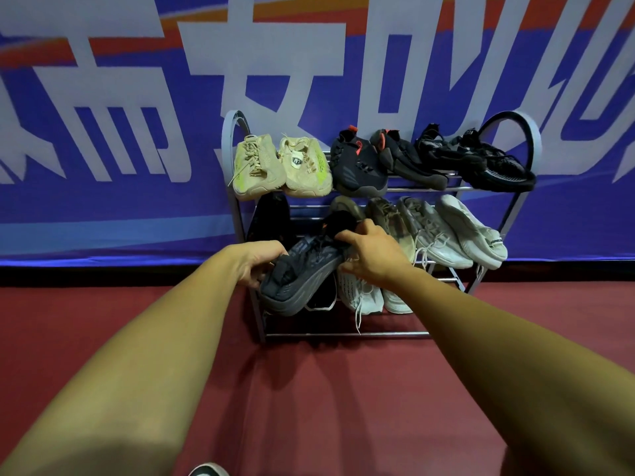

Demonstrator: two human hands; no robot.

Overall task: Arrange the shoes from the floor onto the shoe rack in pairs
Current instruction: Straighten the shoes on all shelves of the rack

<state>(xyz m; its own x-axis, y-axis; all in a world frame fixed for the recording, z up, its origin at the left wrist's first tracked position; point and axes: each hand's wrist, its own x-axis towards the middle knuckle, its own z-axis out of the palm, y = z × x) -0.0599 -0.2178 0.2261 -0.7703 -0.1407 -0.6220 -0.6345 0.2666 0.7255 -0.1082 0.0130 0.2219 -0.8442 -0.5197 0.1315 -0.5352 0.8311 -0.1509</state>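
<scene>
At the left end of the shoe rack [378,188], the left hand [256,264] and right hand [372,255] both grip a dark grey shoe [299,273] at the middle shelf.

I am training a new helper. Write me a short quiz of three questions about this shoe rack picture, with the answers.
1. True or false: the left hand and the right hand both hold the dark grey shoe.
2. How many shoes stand on the top shelf of the shoe rack? A) four B) six C) eight
3. Fill in: the beige pair sits at the ____ end of the top shelf.

Key: 1 true; 2 B; 3 left.
</scene>
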